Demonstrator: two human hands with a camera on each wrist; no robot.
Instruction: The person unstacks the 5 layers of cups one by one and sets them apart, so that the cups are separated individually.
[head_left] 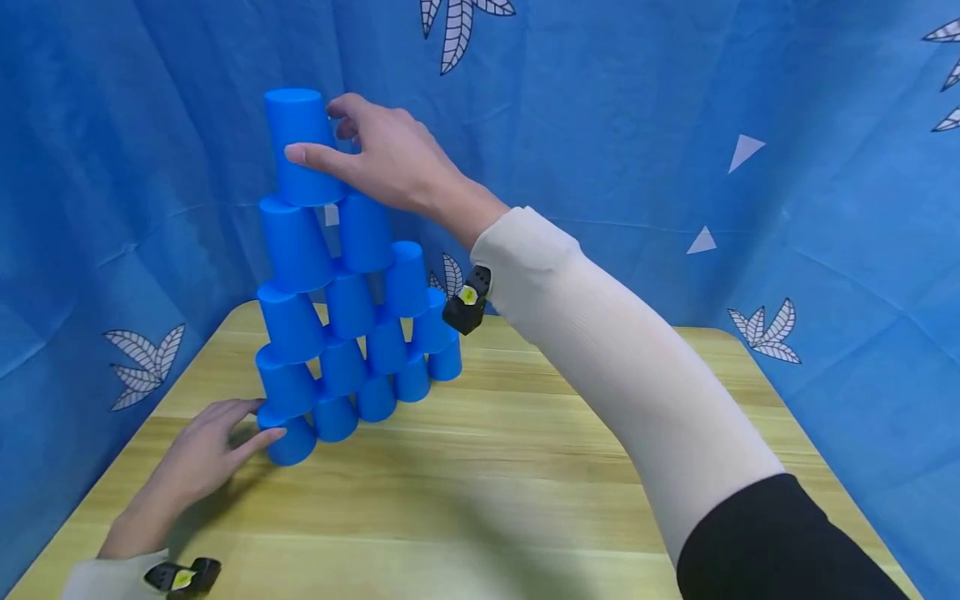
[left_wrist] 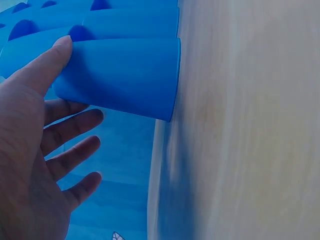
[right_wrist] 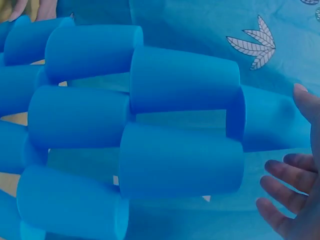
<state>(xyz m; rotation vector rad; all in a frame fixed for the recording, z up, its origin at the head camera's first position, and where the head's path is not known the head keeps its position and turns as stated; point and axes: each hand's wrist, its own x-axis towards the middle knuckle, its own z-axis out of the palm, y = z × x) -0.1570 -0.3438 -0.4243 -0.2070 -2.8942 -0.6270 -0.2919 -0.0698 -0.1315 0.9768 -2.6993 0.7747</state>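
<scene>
Several upside-down blue cups form a stepped, wall-like tower, with a single top cup (head_left: 300,125) resting across two cups below. My right hand (head_left: 390,154) is at that top cup, thumb over its near side and fingers spread loosely beyond it. In the right wrist view those fingers (right_wrist: 287,182) stand apart from the cup. Low on the left, my left hand (head_left: 198,454) is around the end bottom-row cup (head_left: 291,442). Its thumb (left_wrist: 57,52) lies along the cup's narrow end in the left wrist view, the index finger is at the opposite side, and the others extend free.
The tower stands on a light wooden table (head_left: 480,467), running back and to the right from the left hand. Blue curtains (head_left: 600,125) with leaf prints hang behind and beside the table. A small black device (head_left: 467,302) is strapped at the right wrist.
</scene>
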